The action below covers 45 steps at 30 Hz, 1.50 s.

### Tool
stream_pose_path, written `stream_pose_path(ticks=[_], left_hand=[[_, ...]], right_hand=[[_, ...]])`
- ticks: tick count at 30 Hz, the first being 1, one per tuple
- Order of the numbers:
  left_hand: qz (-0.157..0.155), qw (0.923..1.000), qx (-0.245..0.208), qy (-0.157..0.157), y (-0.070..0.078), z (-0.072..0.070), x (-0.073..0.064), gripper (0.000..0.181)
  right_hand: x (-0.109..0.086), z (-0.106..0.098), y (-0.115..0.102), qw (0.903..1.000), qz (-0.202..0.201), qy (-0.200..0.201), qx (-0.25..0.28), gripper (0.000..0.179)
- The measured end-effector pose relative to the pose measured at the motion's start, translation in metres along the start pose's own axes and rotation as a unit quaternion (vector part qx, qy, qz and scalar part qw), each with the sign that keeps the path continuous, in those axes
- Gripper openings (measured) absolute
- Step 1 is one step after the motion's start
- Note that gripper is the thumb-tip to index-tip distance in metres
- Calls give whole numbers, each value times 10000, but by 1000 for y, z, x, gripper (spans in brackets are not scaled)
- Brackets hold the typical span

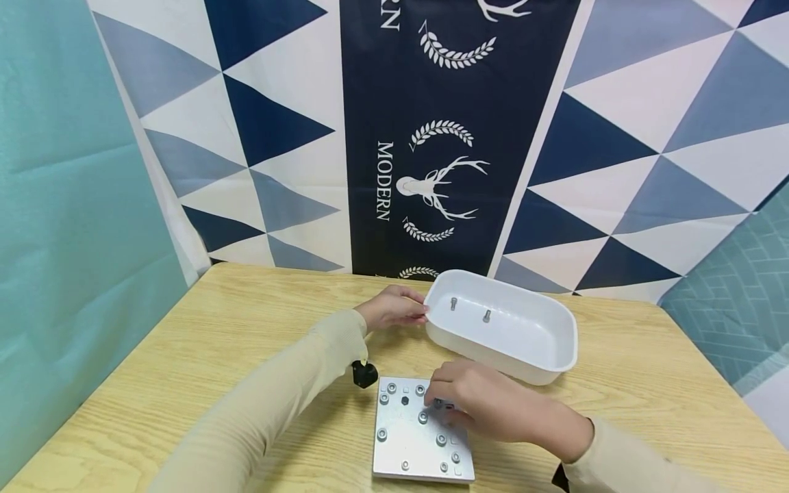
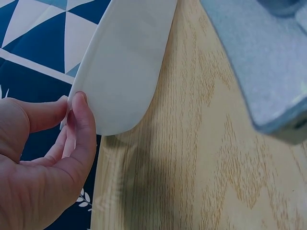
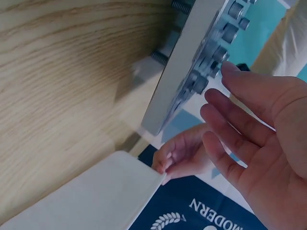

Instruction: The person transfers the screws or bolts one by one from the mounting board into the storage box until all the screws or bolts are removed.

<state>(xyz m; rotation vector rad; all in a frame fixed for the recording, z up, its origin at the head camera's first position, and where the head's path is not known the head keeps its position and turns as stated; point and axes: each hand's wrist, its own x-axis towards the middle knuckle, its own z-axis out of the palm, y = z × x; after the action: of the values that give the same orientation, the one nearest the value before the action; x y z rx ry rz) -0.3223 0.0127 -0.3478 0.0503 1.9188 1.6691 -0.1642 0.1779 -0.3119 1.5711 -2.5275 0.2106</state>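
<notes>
My left hand (image 1: 394,308) pinches the near-left end of a white plastic tray (image 1: 493,357) by its rim, thumb against the fingers in the left wrist view. Two small bolts (image 1: 487,315) lie inside the tray. Over the upper right of a silver metal plate (image 1: 407,448) is my right hand (image 1: 483,400), its fingers loosely bent and spread. Its thumb and fingertips (image 3: 213,98) are right at the bolt heads (image 3: 199,84), with a gap between them. Several socket-head bolts (image 1: 441,439) stand in the plate. Threaded ends (image 3: 159,58) stick out beneath it.
The wooden table (image 1: 234,342) carries the plate in front and the tray behind it. A patterned cloth (image 1: 290,137) hangs behind the table's far edge. A small black device (image 1: 365,374) sits at the left sleeve, close to the plate's corner.
</notes>
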Motion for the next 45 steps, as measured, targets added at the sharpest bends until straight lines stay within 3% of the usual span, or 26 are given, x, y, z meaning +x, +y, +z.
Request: stream_pose_path(ticks=[8, 15, 22, 45], left_hand=[[13, 10000, 27, -17, 0, 0, 1, 25], [-25, 10000, -1, 18, 1, -1, 3, 24], [-32, 10000, -8, 27, 1, -1, 2, 24], [-1, 10000, -32, -2, 2, -1, -1, 24]], right_hand=[[6, 6, -7, 9992, -306, 32, -241, 24], [10, 9, -10, 9984, -354, -188, -402, 22], [12, 14, -12, 9964, -424, -146, -714, 18], [13, 20, -11, 9950, -635, 66, -772, 12]])
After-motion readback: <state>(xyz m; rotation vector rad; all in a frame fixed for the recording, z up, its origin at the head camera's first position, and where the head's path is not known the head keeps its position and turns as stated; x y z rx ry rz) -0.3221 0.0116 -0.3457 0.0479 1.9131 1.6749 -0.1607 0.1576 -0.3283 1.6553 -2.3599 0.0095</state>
